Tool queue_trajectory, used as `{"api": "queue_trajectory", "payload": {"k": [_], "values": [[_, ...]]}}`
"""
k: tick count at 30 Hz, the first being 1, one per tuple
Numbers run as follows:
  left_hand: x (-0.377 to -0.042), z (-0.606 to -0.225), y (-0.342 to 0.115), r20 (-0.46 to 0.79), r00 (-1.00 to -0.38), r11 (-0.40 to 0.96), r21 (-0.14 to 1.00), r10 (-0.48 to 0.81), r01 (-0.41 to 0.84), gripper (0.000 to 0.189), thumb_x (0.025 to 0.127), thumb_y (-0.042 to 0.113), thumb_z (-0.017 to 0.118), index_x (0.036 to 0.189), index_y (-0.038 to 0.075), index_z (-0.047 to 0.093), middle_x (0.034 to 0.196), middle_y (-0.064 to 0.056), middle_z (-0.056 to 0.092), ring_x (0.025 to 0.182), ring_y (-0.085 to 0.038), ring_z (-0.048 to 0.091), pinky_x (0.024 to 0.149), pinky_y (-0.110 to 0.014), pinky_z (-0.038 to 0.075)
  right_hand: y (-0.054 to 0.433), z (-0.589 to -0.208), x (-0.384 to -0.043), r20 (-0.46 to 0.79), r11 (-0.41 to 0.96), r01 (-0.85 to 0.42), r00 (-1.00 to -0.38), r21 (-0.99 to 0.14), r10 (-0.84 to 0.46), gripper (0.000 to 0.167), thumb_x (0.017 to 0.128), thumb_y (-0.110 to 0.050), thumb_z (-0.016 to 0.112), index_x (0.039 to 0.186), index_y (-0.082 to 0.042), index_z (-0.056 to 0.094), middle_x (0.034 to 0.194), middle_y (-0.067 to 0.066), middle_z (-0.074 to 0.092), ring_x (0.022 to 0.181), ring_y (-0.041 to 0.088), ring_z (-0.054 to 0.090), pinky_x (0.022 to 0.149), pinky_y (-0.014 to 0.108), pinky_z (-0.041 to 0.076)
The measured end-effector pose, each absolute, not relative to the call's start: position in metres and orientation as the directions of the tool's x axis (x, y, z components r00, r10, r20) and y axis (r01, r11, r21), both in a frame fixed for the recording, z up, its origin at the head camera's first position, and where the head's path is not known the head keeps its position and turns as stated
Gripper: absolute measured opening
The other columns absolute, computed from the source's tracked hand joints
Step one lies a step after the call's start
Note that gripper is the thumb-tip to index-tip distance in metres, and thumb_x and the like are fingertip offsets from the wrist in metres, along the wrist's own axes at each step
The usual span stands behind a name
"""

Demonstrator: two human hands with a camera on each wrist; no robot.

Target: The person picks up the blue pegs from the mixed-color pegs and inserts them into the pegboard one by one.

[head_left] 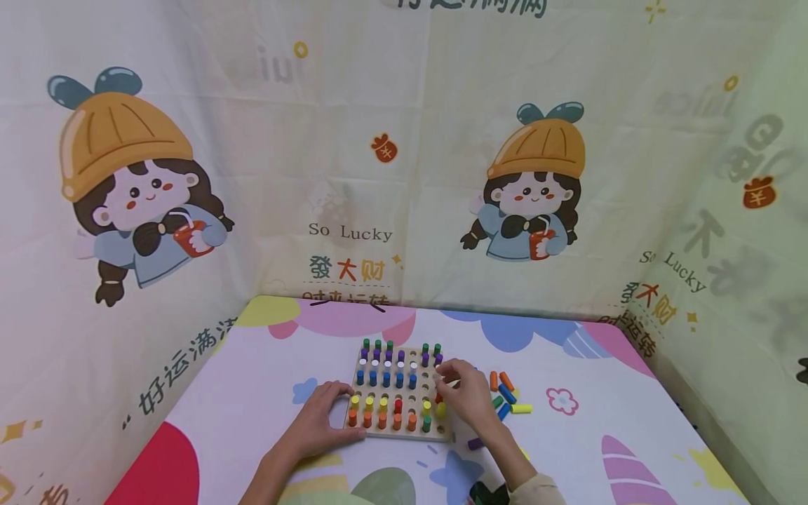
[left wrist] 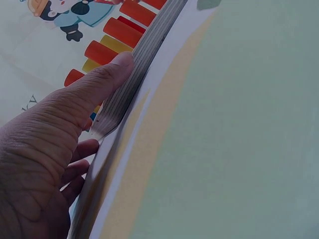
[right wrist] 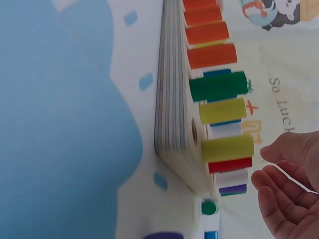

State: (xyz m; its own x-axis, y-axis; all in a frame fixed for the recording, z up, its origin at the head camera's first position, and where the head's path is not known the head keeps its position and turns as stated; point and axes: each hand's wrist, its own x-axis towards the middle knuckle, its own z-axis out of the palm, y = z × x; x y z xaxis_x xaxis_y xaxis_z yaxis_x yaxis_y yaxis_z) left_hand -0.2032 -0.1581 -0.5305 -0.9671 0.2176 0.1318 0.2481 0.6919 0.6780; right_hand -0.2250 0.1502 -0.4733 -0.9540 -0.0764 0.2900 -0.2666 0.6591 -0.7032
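A wooden pegboard (head_left: pixel 412 396) stands on the table with rows of coloured pegs upright in it. My left hand (head_left: pixel 318 424) holds its near left corner, the thumb (left wrist: pixel 107 74) along the front edge and the other fingers at the left side. Over the board's right side is my right hand (head_left: pixel 467 393), thumb and fingers slightly apart. In the right wrist view nothing shows between them. Close to those fingertips, a white peg (right wrist: pixel 233 177) stands behind a red peg (right wrist: pixel 230 165) and a yellow peg (right wrist: pixel 228 149). Front-row pegs are orange, with a green peg (right wrist: pixel 218 85) at their right.
Loose pegs lie right of the board, among them a yellow peg (head_left: pixel 522 409), an orange peg (head_left: pixel 494 381) and a blue peg (head_left: pixel 507 393). A purple peg (head_left: pixel 475 444) lies near the right forearm. Printed cloth walls (head_left: pixel 410 182) enclose the patterned table (head_left: pixel 568 449).
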Motion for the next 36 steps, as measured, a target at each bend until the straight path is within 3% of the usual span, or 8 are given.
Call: {"api": "queue_trajectory", "payload": {"k": [36], "values": [[-0.201,-0.528,-0.159,0.111,-0.970,0.691,0.684,0.217,0.233,0.075,0.071,0.066,0.084,0.127,0.025,0.057,0.135,-0.003,0.055,0.131,-0.029,0.049,0.112,-0.061,0.040,0.198,-0.483,-0.248,0.296,0.734,-0.183,-0.955,-0.654,0.026,0.020,0.082,-0.002,0.076,0.101,-0.002,0.071,0.098,0.012,0.074,0.093,0.030,0.071,0.082,0.046,0.058]]}}
